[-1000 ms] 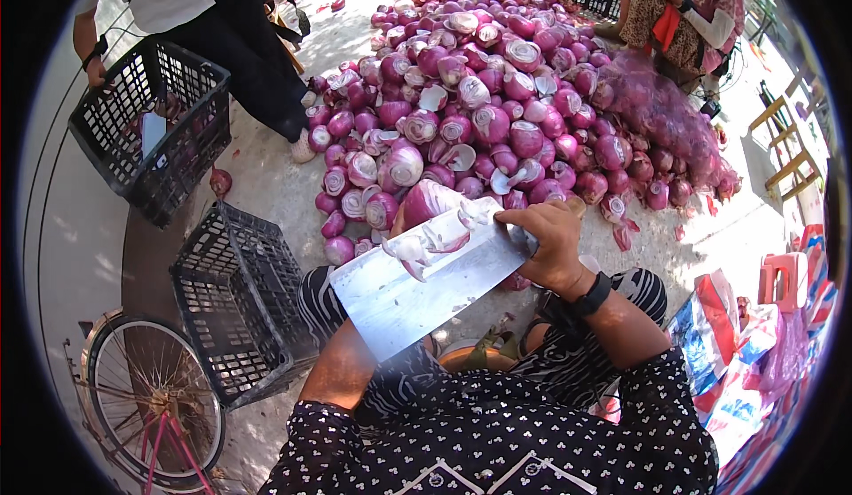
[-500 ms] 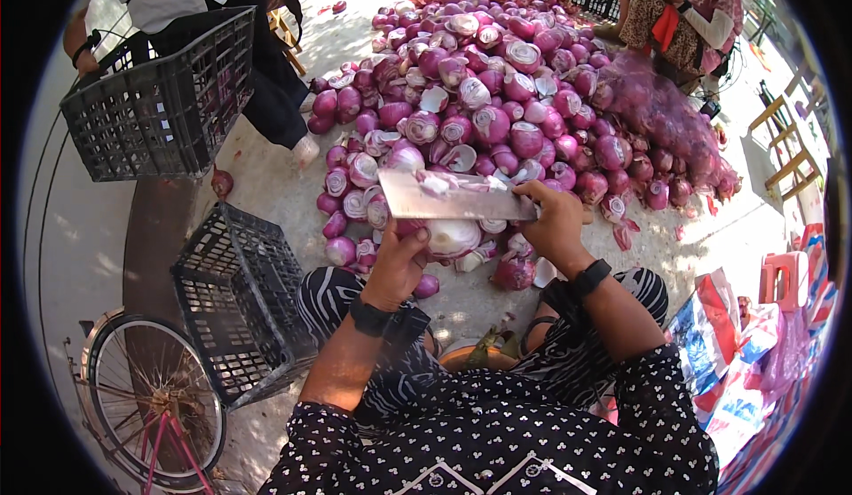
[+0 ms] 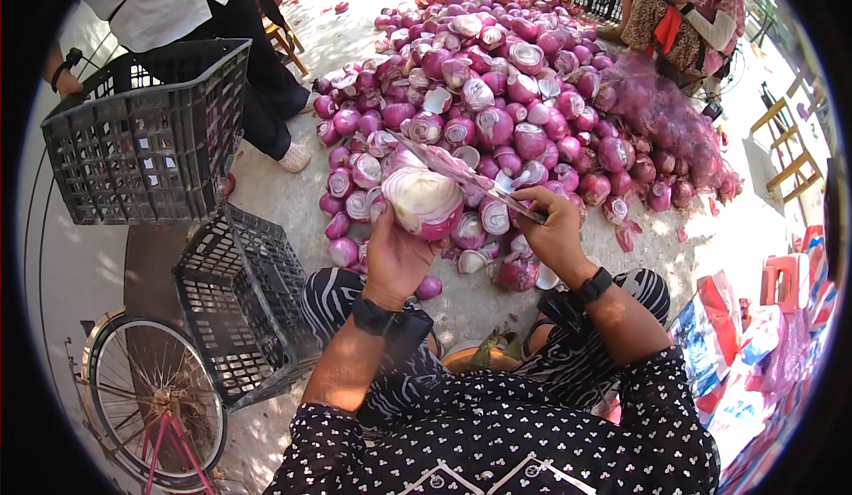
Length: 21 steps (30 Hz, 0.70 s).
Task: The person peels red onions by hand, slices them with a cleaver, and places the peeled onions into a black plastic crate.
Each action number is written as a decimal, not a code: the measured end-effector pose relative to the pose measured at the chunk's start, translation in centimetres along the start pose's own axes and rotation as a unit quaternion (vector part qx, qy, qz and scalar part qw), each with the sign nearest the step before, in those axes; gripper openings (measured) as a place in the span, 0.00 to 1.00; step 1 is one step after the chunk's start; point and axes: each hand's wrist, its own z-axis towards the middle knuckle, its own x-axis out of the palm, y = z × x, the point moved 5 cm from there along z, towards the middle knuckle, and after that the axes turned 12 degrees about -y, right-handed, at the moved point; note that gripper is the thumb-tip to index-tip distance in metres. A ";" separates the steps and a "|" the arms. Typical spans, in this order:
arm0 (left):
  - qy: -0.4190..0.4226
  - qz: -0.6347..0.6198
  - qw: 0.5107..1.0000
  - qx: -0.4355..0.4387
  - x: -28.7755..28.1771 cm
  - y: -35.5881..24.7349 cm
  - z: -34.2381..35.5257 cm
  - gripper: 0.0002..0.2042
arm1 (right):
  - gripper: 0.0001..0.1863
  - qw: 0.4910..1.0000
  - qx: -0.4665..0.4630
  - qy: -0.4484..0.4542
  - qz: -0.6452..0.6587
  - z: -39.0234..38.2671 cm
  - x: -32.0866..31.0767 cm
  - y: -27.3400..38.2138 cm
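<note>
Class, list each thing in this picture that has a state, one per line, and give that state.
Onion: partly peeled, held in left hand.
Knife: in right hand, blade against the onion.
Onion pile: heaped on the ground.
Carried crate: lifted, tilted.
Ground crate: lying tilted.

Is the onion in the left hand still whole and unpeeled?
No, the onion in the left hand is cut, showing white flesh.

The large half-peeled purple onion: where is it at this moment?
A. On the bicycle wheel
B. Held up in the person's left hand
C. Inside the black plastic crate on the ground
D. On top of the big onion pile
B: the left hand grips the large half-peeled purple onion from below, while the right hand holds a broad flat knife blade against its top.
</note>
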 end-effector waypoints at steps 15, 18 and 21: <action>0.061 -0.023 0.998 -0.021 0.2 0.8 -0.6 0.23 | 0.24 0.965 -0.260 -0.038 -0.012 -1.6 -1.6 4.6; 0.052 0.042 0.998 0.011 0.2 0.7 -0.5 0.23 | 0.27 0.957 -0.286 -0.036 0.007 -1.7 -1.3 5.0; 0.042 0.094 0.994 0.041 -0.1 0.6 0.0 0.22 | 0.29 0.959 -0.282 -0.016 -0.017 -1.8 -1.1 5.0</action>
